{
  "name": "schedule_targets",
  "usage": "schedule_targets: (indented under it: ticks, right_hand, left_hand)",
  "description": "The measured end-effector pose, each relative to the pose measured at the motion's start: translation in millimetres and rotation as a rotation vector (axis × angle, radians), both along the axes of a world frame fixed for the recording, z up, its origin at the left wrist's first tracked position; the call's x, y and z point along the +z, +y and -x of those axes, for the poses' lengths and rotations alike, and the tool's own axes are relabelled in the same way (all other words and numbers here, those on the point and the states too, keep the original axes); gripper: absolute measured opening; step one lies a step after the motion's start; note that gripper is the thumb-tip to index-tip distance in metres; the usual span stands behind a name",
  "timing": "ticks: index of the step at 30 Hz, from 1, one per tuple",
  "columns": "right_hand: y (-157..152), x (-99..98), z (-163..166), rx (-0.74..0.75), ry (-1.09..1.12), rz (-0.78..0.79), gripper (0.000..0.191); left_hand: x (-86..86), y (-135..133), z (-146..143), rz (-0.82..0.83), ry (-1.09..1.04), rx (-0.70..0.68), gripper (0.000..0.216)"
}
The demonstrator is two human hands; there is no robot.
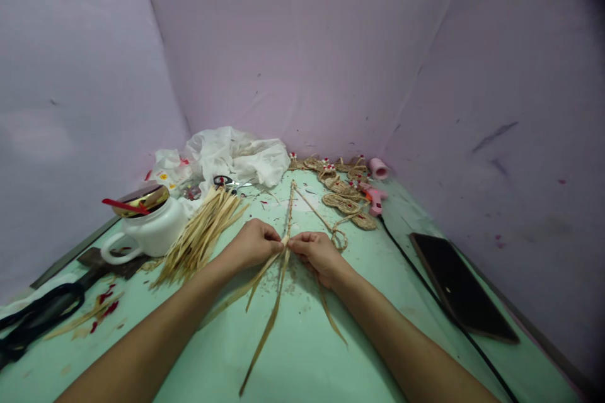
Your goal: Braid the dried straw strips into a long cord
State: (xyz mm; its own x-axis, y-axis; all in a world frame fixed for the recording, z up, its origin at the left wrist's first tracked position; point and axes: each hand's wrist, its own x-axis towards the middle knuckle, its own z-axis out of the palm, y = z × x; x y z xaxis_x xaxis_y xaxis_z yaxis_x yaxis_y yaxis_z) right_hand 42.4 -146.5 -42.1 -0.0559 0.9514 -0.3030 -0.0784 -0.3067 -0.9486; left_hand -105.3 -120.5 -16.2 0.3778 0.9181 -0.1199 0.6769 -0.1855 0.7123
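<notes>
In the middle of the green table, my left hand [259,243] and my right hand [317,254] meet at the near end of a straw braid [290,214]. Both pinch its flat strands between thumb and fingers. From there the braid runs away from me, bends sharply and comes back to a small loop on the right. Loose straw strands [271,317] hang toward me below the fingers, and one more trails under my right hand. A bundle of dry straw strips [201,233] lies left of my left hand.
On the left stand a white mug [154,230] and dark-handled scissors [42,315]. Small scissors [229,182] lie by a white plastic bag [236,151]. Several coiled straw pieces [341,203], a pink glue gun [375,197] with a black cord and a dark phone [460,283] occupy the right.
</notes>
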Motion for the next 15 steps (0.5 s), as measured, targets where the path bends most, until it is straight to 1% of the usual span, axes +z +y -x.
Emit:
schedule_targets:
  ticks: [4,7,11,15]
  right_hand:
    - [-1,0.6,0,0.001,-0.018,0.012,0.010]
    - [-2,2.6,0,-0.001,-0.025,0.021,0.009]
    - [-2,3.5,0,0.000,-0.016,0.015,0.009]
    - [0,-0.6,0,-0.007,-0.020,-0.005,0.009]
  left_hand:
    - [0.5,2,7,0.221,-0.062,-0.015,0.020]
    - [1.3,2,7,0.284,-0.104,-0.022,0.023]
    - [-1.9,1,4,0.375,-0.149,0.031,0.022]
    - [-9.1,5,2,0.435,-0.229,0.099,0.018]
